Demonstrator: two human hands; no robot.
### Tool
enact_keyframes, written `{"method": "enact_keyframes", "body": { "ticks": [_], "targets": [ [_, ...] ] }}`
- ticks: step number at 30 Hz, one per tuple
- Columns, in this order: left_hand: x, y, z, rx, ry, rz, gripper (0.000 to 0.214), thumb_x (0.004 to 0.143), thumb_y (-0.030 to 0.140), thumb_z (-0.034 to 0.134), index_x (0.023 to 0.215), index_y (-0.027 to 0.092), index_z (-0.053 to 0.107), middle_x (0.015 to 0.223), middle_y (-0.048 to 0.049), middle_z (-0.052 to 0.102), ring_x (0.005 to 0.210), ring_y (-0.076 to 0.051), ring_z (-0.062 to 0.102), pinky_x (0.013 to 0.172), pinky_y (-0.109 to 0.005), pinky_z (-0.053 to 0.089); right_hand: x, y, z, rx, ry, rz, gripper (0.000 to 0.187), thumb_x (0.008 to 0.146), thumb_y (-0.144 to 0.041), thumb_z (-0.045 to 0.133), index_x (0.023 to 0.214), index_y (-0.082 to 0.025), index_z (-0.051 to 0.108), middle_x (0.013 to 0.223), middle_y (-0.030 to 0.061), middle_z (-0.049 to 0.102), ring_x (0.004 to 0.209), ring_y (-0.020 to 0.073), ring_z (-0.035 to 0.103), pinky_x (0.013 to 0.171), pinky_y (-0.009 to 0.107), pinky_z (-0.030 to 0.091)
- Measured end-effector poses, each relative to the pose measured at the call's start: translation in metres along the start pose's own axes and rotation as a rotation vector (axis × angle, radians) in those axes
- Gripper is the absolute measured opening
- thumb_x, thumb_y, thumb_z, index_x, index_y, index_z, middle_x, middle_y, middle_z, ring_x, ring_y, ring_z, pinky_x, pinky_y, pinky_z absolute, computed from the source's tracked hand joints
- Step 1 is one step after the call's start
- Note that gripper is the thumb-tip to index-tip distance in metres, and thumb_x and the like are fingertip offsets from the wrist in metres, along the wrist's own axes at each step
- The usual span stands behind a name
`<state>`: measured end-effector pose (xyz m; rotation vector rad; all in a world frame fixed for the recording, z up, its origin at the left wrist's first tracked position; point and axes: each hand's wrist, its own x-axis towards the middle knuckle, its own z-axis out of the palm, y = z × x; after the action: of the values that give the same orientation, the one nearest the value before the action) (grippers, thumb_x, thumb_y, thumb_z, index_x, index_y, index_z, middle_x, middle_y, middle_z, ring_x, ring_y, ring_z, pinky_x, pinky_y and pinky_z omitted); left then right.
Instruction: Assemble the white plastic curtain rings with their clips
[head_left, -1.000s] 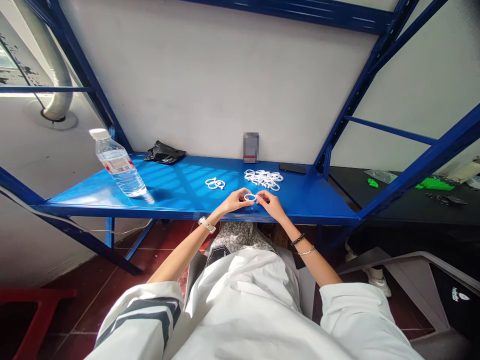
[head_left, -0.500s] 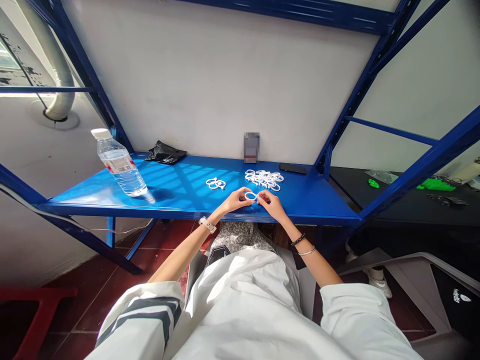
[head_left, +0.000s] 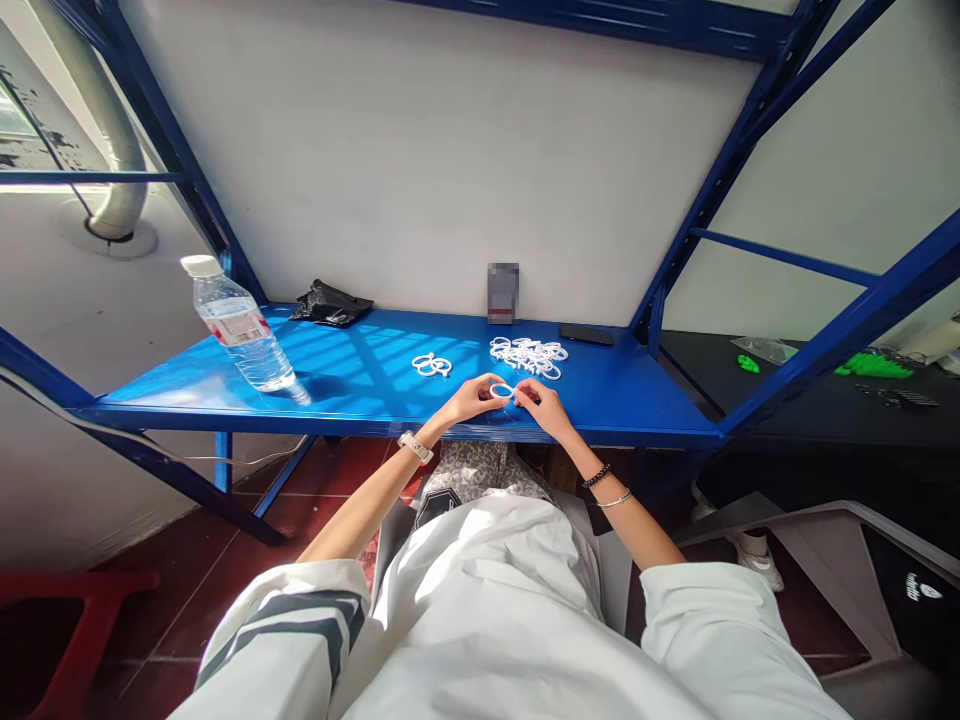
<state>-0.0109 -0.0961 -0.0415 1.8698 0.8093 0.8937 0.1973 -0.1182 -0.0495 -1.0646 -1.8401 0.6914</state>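
Near the front edge of the blue table [head_left: 360, 400], both hands grip one small white ring [head_left: 501, 391]. My left hand [head_left: 474, 399] pinches its left side between thumb and fingers. At the ring's right side, my right hand [head_left: 541, 407] has its fingertips closed on it; the exact spot is partly hidden by the fingers. Just beyond my hands lies a pile of similar white rings [head_left: 529, 355], loosely heaped. Left of that pile rests a smaller group of white rings [head_left: 431, 365].
A water bottle [head_left: 244, 335] stands on the table's left. Behind it lies a crumpled black bag [head_left: 332, 303]. A grey box [head_left: 502, 294] and a dark phone [head_left: 586, 335] are at the back. Green pieces [head_left: 874, 366] lie on the dark table at right. Blue posts frame both sides.
Both hands keep hold of the white ring in nearly the same place. Only a slight shift of the camera view shows.
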Motion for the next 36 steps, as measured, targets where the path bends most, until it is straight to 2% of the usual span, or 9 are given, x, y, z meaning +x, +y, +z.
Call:
{"method": "enact_keyframes", "body": {
  "ticks": [14,23,36],
  "targets": [
    [0.0018,-0.0023,0.0002,-0.043,-0.004,0.013,0.065,0.07,0.061,0.075,0.113,0.016,0.056,0.077,-0.0011,0.068,0.073,-0.017,0.065,0.066,-0.026,0.047,0.0001,-0.0012,-0.0005,-0.011,-0.001,0.021,0.032,0.089,-0.053,0.056,0.096,-0.022,0.063,0.077,0.0035,0.07,0.073,0.0205,0.068,0.071,0.034,0.054],
    [0.0015,-0.0058,-0.0015,-0.045,-0.02,0.021,0.066,0.076,0.059,0.071,0.123,0.016,0.054,0.08,-0.0033,0.069,0.076,-0.019,0.067,0.067,-0.027,0.048,-0.0008,-0.0006,-0.0002,0.0,0.019,0.018,0.032,0.088,-0.053,0.059,0.089,-0.021,0.062,0.077,0.004,0.069,0.074,0.0213,0.067,0.073,0.035,0.053],
    [0.0022,-0.0037,-0.0011,-0.071,-0.008,0.029,0.066,0.075,0.061,0.072,0.119,0.014,0.056,0.074,-0.0026,0.069,0.07,-0.017,0.066,0.062,-0.024,0.046,-0.0014,-0.0028,-0.0019,0.001,0.078,-0.008,0.031,0.087,-0.051,0.06,0.082,-0.02,0.064,0.075,0.0038,0.068,0.072,0.021,0.065,0.07,0.033,0.05]
  ]
}}
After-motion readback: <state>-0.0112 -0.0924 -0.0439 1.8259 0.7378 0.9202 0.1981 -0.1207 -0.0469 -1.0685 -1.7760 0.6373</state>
